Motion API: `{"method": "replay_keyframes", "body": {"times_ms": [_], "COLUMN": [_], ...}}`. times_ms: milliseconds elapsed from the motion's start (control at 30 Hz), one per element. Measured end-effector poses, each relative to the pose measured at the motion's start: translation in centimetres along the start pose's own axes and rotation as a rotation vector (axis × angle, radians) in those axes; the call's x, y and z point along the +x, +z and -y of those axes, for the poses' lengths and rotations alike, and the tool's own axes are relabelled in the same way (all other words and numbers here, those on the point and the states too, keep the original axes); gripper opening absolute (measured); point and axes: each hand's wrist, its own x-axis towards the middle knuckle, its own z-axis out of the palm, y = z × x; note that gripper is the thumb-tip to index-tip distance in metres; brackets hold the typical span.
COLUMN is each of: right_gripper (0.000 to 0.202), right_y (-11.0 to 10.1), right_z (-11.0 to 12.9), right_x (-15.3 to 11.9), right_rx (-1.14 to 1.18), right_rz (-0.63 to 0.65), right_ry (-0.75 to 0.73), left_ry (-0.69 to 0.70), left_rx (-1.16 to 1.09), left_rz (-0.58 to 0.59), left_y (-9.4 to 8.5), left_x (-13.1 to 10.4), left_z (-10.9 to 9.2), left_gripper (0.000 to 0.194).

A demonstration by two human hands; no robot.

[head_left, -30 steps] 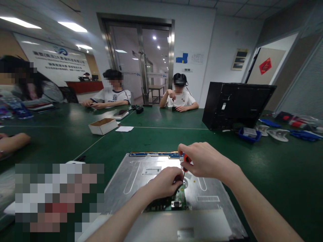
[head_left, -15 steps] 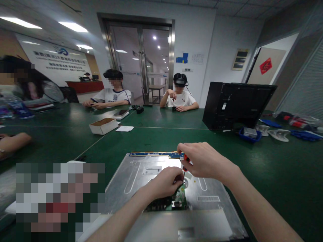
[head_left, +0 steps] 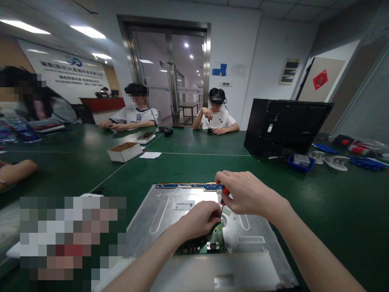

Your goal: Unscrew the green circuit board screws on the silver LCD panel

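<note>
A silver metal display panel [head_left: 258, 263] lies flat before me, with a green circuit board [head_left: 217, 234] on its middle and a narrow blue circuit strip [head_left: 182, 186] along its far edge. My right hand [head_left: 243, 192] grips the red-and-black handle of a screwdriver [head_left: 225, 194], held upright with its shaft pointing down to the board. Low over the board, my left hand [head_left: 202, 219] is closed, its fingertips pinched beside the lower shaft. Those fingers hide the screwdriver's tip and whatever they hold.
A black monitor housing [head_left: 285, 125] stands at the right, beside a blue tray [head_left: 300, 162]. An open white box [head_left: 125, 152] and a paper [head_left: 150, 155] lie farther left on the green table [head_left: 194, 164]. Several people sit around it; one arm [head_left: 18, 172] rests at the left.
My right hand has shifted very slightly on the screwdriver handle. My left hand and the panel stay where they were.
</note>
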Motion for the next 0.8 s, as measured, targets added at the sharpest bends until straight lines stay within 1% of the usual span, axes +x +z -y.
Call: {"method": "replay_keyframes", "body": {"times_ms": [133,267,467,533,700,800], "right_gripper": [0.011,0.017,0.016,0.014,0.011,0.015], "right_y": [-0.01,-0.11,0.1,0.18,0.13,0.04], "right_z": [0.06,0.03,-0.03,0.01,0.07,0.05], "right_x": [0.35,0.44,-0.01,0.01,0.43,0.55], "right_rx": [-0.028,-0.07,0.024,0.024,0.006,-0.018], "right_rz": [0.014,0.041,0.009,0.009,0.031,0.052], "right_ry": [0.027,0.074,-0.034,-0.045,0.013,0.054], "left_ry": [-0.018,-0.023,-0.004,0.004,0.003,0.002], "left_rx": [0.026,0.057,0.056,0.066,0.15,0.167], "left_rz": [-0.007,-0.001,0.025,0.04,0.047,0.042], "left_y": [-0.04,-0.13,0.04,0.1,0.04,-0.02], "left_x": [-0.06,-0.01,0.25,0.27,0.17,0.15], "left_z": [-0.13,-0.17,0.07,0.07,-0.16,-0.19], "left_gripper": [0.008,0.009,0.009,0.01,0.01,0.011]}}
